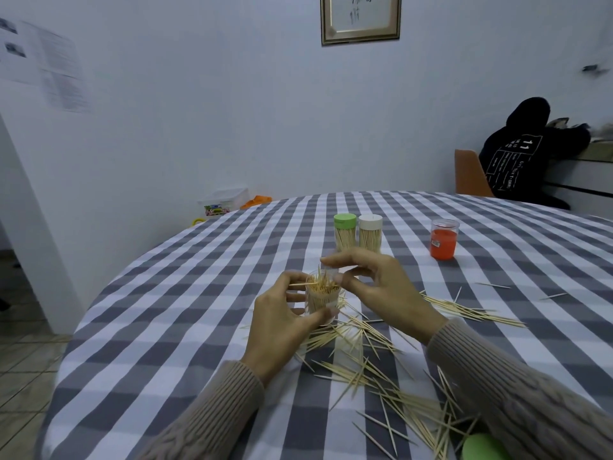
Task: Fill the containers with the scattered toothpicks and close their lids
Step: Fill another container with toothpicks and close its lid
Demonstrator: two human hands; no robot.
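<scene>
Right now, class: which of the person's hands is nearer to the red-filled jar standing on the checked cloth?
Right. The right hand lies nearer the red-filled jar, which stands up and to its right. The left hand, gripping the open toothpick container, lies farther left.

Two lidded containers (pixel 358 232) behind open container (pixel 321 302), toothpicks (pixel 381 370) in front.

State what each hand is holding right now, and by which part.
The left hand grips the open clear container by its side wall. The right hand pinches a toothpick lying across the container's mouth, by one end.
</scene>
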